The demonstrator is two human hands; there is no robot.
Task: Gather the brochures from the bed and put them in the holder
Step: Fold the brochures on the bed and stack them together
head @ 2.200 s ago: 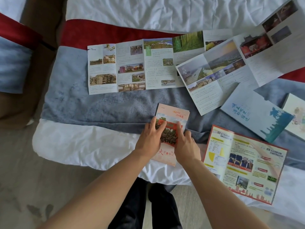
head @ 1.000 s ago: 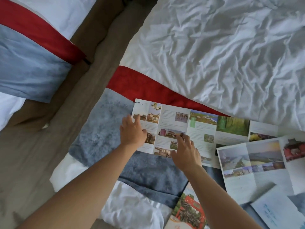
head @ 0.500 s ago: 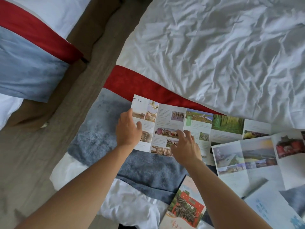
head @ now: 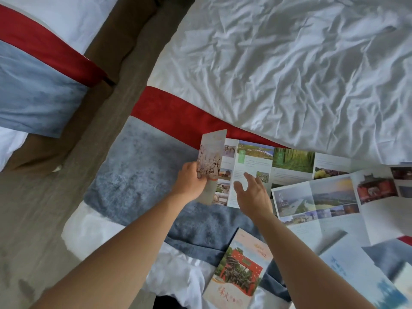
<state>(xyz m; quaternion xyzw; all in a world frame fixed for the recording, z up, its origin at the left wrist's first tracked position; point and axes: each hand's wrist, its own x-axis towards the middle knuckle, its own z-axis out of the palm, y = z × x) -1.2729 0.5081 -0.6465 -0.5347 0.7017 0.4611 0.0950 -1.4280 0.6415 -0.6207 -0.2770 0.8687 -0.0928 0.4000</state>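
Observation:
A long unfolded brochure (head: 278, 163) with landscape photos lies across the grey and red bed runner. My left hand (head: 189, 181) pinches its left end panel, which stands lifted and folded over towards the right. My right hand (head: 252, 192) hovers flat and open just above the brochure's middle panels. A folded brochure with a red gate picture (head: 238, 270) lies near the bed's front edge. A second unfolded brochure (head: 323, 201) overlaps the long one on the right. A blue-and-white folded brochure (head: 361, 275) sits at bottom right. No holder is in view.
The white crumpled duvet (head: 289, 63) covers the far part of the bed. A gap of brown floor (head: 124, 74) separates this bed from a second bed (head: 33, 85) at the left with the same grey and red runner.
My left hand has lifted the long brochure's left panel and folded it over to the right. My right hand has come off the paper and opened. The view has shifted slightly.

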